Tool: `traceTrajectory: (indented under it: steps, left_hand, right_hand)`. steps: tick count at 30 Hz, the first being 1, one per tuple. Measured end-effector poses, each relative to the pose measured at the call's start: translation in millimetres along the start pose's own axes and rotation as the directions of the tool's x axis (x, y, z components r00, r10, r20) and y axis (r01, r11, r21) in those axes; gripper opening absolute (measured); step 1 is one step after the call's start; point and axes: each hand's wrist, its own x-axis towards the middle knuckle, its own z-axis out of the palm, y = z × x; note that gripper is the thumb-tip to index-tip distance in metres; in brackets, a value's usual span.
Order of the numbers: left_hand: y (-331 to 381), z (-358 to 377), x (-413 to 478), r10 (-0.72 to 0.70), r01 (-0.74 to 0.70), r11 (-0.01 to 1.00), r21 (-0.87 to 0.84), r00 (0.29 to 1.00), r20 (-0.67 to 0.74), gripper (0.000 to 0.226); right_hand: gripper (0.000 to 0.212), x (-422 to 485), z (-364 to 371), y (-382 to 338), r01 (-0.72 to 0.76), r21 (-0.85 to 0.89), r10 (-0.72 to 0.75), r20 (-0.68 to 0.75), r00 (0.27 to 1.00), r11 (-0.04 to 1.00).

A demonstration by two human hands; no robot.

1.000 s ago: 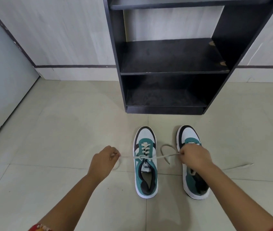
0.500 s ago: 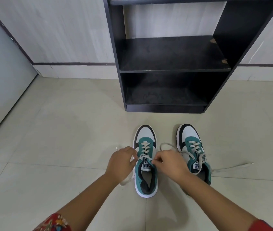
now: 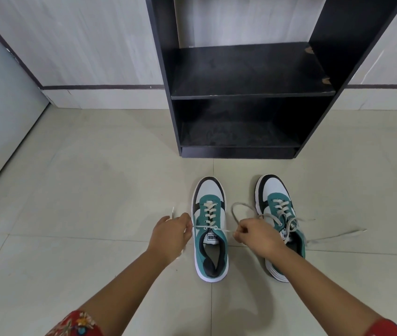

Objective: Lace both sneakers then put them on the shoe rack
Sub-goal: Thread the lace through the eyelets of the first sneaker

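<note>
Two teal, white and black sneakers stand side by side on the tiled floor, toes toward the black shoe rack. The left sneaker is laced with a cream lace. My left hand pinches the lace's left end just left of the shoe. My right hand pinches its right end between the two shoes. The lace runs taut across the tongue between my hands. The right sneaker is laced too, its loose ends trailing right over the floor; my right wrist hides part of its heel.
The rack's two lower shelves hold nothing and open toward me. A pale wall with a dark strip runs behind it, and a grey panel stands at the left. Beige floor tiles surround the shoes.
A second ago my hands were wide apart with the lace stretched. They came together over the left sneaker's tongue, and now they have parted again, drawing the lace ends sideways.
</note>
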Motion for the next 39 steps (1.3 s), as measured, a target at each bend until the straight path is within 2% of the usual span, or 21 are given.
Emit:
traceTrajectory:
  steps: [2,4,7,9,10,11,13,15,16,19,22,24,28,30,33,35,39]
  left_hand:
    - [0,-1,2,-0.017,0.017,1.0,-0.006,1.0,0.02,0.017]
    - [-3,-3,5,-0.026,0.028,0.999,-0.036,0.998,0.053,0.017]
    - [-7,-11,8,-0.043,0.062,0.988,-0.145,0.99,0.132,0.02]
    - [-5,-21,12,-0.087,0.131,0.969,-0.21,0.975,0.206,0.026]
    - [-2,-27,14,-0.135,0.217,0.919,-0.328,0.957,0.255,0.027]
    - [2,-33,15,-0.181,0.326,0.81,-0.488,0.93,0.321,0.027]
    - [12,-43,18,-0.227,0.494,0.507,-0.706,0.867,0.443,0.027]
    - [21,-48,21,-0.219,0.537,0.292,-0.792,0.843,0.491,0.026]
    - [24,-49,22,-0.21,0.534,0.237,-0.812,0.844,0.494,0.026]
    - [32,-49,22,-0.154,0.494,0.224,-0.84,0.869,0.47,0.025]
    - [34,-48,21,-0.086,0.442,0.229,-0.867,0.897,0.434,0.027]
    - [32,-46,20,-0.091,0.43,0.259,-0.865,0.902,0.422,0.027]
    - [29,-43,19,-0.019,0.422,0.271,-0.865,0.901,0.434,0.015]
    - [29,-42,18,0.029,0.438,0.241,-0.866,0.889,0.457,0.011]
    - [29,-42,20,0.092,0.453,0.229,-0.862,0.871,0.482,0.026]
    - [28,-41,23,0.078,0.465,0.228,-0.856,0.867,0.492,0.032]
    - [26,-41,27,0.029,0.461,0.238,-0.855,0.877,0.48,0.011]
  right_hand:
    - [0.017,2,1,0,0.015,-0.01,-0.015,0.004,1.0,1.0]
    - [0.016,4,-3,3,0.049,0.053,-0.05,0.012,0.999,0.997]
    - [0.018,2,-14,0,0.138,0.323,-0.156,0.031,0.987,0.936]
    - [0.019,-3,-23,-9,0.162,0.567,-0.225,0.042,0.974,0.808]
    - [0.021,-4,-26,-14,0.163,0.654,-0.248,0.04,0.968,0.739]
    - [0.024,-5,-28,-18,0.161,0.715,-0.263,0.032,0.964,0.68]
    - [0.028,-5,-28,-25,0.173,0.794,-0.282,-0.002,0.959,0.583]
    - [0.027,-3,-23,-34,0.171,0.86,-0.29,-0.028,0.957,0.481]
    - [0.026,0,-19,-36,0.158,0.887,-0.294,-0.027,0.955,0.434]
    - [0.028,4,-11,-44,0.101,0.943,-0.295,-0.003,0.955,0.318]
    - [0.027,6,-6,-44,0.08,0.94,-0.275,0.015,0.961,0.331]
    - [0.025,7,-3,-42,0.08,0.938,-0.266,0.014,0.964,0.337]
    - [0.012,10,2,-40,0.007,0.965,-0.202,0.048,0.978,0.262]
    - [0.016,13,6,-40,-0.042,0.975,-0.163,0.078,0.984,0.217]
    - [0.021,15,7,-42,0.019,0.945,-0.2,0.05,0.978,0.328]
    - [0.021,13,6,-45,0.09,0.911,-0.263,0.021,0.965,0.404]
    - [0.014,9,7,-48,0.174,0.881,-0.361,-0.004,0.933,0.44]
